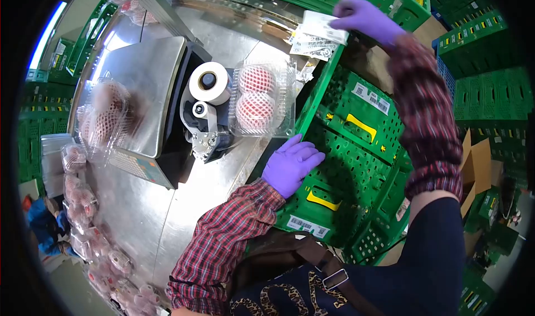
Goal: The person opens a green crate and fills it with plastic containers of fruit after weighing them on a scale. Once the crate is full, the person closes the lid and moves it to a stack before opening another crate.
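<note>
My right hand [368,21], in a purple glove, pinches a white paper label [322,26] at the top of the view. Below that label lie more printed labels [313,49], by the corner of a green crate [329,87]. My left hand [292,166], also gloved in purple, lies with its fingers stretched out over the near part of the crate's long edge. A clear plastic clamshell [290,101] close by holds two round items in red-and-white foam nets [255,112].
A scale [147,87] with a steel plate carries another clear clamshell [103,118] of netted items. Beside it stands a label dispenser [209,118] with a white roll [209,83]. Netted packs [83,201] line the left table edge. Green crates [485,98] and a cardboard box [476,165] stand right.
</note>
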Demonstrator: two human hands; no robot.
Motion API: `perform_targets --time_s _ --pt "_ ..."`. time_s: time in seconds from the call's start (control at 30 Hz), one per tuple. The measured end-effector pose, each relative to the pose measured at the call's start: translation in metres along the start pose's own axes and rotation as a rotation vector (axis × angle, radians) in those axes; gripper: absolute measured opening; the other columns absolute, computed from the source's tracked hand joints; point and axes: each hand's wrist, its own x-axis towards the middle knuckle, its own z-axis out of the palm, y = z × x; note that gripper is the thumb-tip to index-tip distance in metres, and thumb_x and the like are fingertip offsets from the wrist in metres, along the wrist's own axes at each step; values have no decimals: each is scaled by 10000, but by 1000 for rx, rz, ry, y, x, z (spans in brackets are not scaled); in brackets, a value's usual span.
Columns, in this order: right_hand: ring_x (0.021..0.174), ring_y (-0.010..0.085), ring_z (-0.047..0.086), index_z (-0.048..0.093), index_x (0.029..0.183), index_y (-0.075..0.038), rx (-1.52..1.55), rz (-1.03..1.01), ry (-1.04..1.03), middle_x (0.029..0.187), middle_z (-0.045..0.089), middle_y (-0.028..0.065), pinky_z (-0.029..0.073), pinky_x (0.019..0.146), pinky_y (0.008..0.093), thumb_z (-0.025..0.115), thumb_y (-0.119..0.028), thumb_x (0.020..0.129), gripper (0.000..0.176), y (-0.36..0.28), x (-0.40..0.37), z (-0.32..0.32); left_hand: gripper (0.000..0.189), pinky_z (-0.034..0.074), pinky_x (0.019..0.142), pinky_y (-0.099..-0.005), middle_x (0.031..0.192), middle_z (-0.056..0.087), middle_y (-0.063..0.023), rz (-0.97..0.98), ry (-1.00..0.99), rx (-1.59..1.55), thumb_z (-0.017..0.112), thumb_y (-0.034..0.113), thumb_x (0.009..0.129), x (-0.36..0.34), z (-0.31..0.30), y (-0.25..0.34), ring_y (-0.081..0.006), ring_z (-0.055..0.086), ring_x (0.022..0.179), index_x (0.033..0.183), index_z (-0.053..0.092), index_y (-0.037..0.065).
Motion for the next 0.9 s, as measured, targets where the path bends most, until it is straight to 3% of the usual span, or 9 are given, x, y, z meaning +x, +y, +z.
perform_targets --time_s 0.07,0.1,0.2,0.3,0.37,0.47,0.6,0.8,0.9 --pt "606 135 526 592 803 -28 -436 -136 30 692 578 47 423 543 253 712 -242 657 286 56 81 14 415 374 945 -428 972 560 -50 7 -7 20 548 8 655 1 -1 0 -218 529 988 1055 549 119" --pt "712 181 570 601 851 -22 -552 122 -1 742 603 87 456 648 283 741 -288 615 382 53 93 28 417 376 943 -429 971 559 -51 7 -5 21 547 6 653 1 -1 0 -219 529 987 1054 550 118" --pt "876 280 586 589 955 -62 -1123 170 -81 953 605 120 472 737 371 740 -322 618 451 80 118 51 428 379 939 -431 967 558 -56 13 3 22 544 -2 648 1 0 -1 -222 530 983 1060 548 115" --pt "883 278 585 576 996 -80 -1004 111 61 1000 591 113 467 749 375 691 -327 679 418 77 104 48 441 368 948 -433 969 558 -65 6 -13 9 543 -10 644 1 0 2 -227 526 989 1066 545 116" --pt "848 251 593 593 973 -81 -851 -234 516 947 603 104 474 734 339 631 -299 747 316 44 49 44 442 360 954 -434 970 558 -68 -7 -35 -12 541 -12 646 0 -2 4 -232 525 992 1068 544 117" --pt "679 263 568 582 806 -42 -226 -272 637 728 580 109 448 610 346 580 -347 777 307 65 -34 44 454 346 964 -438 976 557 -67 -19 -34 -30 542 -19 646 2 0 4 -234 522 1001 1078 542 121" --pt "706 293 566 604 813 -68 -494 125 103 741 572 133 466 658 385 602 -297 742 240 174 -142 113 463 344 966 -443 973 562 -56 -14 -27 -12 534 -28 653 3 0 7 -231 525 996 1088 541 129" --pt "828 294 548 583 893 -57 -519 379 113 899 550 133 453 732 384 647 -288 676 323 204 -172 158 468 342 965 -447 956 568 -53 -14 -27 35 561 -22 640 1 5 8 -235 524 994 1079 548 138" --pt "822 299 548 587 916 -69 -569 146 201 897 544 128 450 728 377 637 -321 694 340 180 -178 94 437 342 960 -452 948 570 -57 -11 -40 31 577 -4 653 4 4 11 -235 528 985 1066 555 140"
